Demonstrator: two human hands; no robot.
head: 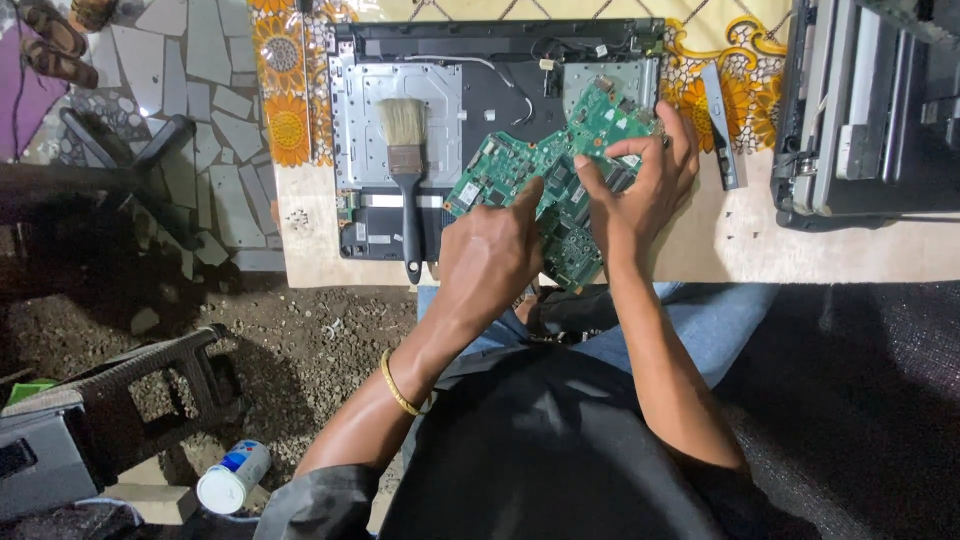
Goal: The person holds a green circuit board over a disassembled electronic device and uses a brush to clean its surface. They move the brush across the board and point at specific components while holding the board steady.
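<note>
From the head view, I see my left hand [490, 255] resting on the lower left part of a green circuit board [560, 180], its fingers [528, 192] drawn close together with the forefinger stretched out and pressing on the board's face. My right hand [645, 185] grips the board's right side, fingers curled over its upper edge and thumb on top, so the board is held between both hands. The board lies tilted over an opened laptop base [480, 110] on the worktop [760, 250], just in front of me. A paintbrush [407, 170] with pale bristles and a black handle lies on the base's metal plate, just left of the board. A gold bangle [398, 385] sits on my left wrist. A second dark laptop casing [870, 110] stands at the worktop's right end. On the ground at lower left lies a white can [232, 477].
</note>
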